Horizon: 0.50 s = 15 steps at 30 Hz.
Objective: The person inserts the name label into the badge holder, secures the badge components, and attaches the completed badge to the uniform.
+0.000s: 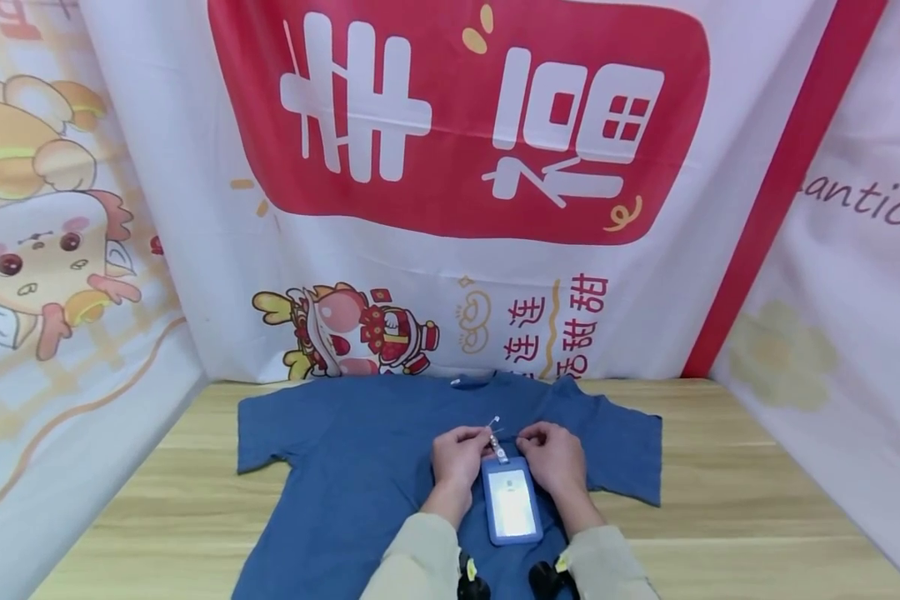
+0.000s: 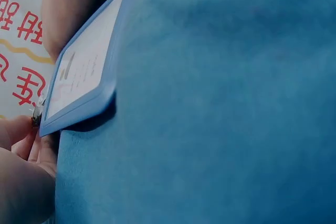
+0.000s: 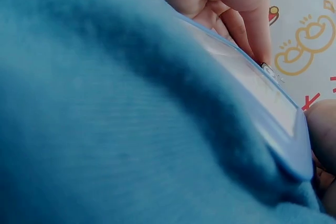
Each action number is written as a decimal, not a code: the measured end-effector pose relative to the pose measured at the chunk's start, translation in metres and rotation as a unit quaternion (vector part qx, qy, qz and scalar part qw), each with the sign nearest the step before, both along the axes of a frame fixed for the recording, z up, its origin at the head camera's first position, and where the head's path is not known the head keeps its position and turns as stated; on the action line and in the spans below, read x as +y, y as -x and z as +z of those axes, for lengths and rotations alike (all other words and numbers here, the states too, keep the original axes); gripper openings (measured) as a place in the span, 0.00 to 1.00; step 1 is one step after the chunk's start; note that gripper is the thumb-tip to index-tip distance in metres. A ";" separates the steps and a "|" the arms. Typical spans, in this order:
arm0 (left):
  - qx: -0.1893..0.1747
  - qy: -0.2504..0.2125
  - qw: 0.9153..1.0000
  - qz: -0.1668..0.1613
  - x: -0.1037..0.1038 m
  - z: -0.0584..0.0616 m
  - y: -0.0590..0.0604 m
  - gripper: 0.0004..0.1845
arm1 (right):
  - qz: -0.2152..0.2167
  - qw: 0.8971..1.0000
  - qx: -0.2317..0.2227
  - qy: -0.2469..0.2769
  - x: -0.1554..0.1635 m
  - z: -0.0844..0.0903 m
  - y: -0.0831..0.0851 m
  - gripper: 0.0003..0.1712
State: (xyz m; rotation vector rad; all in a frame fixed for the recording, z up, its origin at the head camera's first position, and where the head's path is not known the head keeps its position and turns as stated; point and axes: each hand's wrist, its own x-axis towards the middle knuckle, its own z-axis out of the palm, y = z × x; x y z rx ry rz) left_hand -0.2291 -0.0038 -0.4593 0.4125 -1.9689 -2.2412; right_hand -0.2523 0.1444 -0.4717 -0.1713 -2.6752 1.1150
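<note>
A blue T-shirt [image 1: 360, 450] lies spread on the table with its collar toward the back. On its chest is a blue badge holder [image 1: 513, 504] with a white card in its window. A small clip [image 1: 499, 451] joins the holder's top, and a thin open metal pin juts up above it. My left hand [image 1: 457, 462] pinches the clip between thumb and fingertips; the left wrist view shows the clip [image 2: 37, 115] at those fingertips. Right of the holder, my right hand [image 1: 555, 457] pinches the shirt's fabric, thumb and forefinger close together. The holder partly hides this hand in the wrist views.
The wood-grain table [image 1: 750, 500] shows on both sides of the shirt. A printed white cloth [image 1: 450, 292] hangs behind it, with more printed cloth at left and right. Black wrist devices [image 1: 474, 579] sit under the light sleeves.
</note>
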 end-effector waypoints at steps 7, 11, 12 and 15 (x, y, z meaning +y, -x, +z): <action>-0.013 0.002 1.000 -0.010 -0.002 -0.003 0.002 0.08 | 0.001 1.000 0.024 -0.008 -0.001 0.001 -0.002 0.03; -0.010 -0.004 1.000 -0.011 -0.004 -0.004 0.002 0.09 | -0.002 1.000 0.029 0.005 -0.002 0.000 -0.002 0.03; -0.009 -0.007 1.000 -0.013 -0.004 -0.004 0.003 0.09 | -0.004 0.999 0.030 0.011 -0.003 0.000 -0.002 0.03; -0.004 -0.011 1.000 -0.017 -0.004 -0.003 0.002 0.09 | -0.008 0.999 0.036 0.031 -0.002 0.000 -0.001 0.03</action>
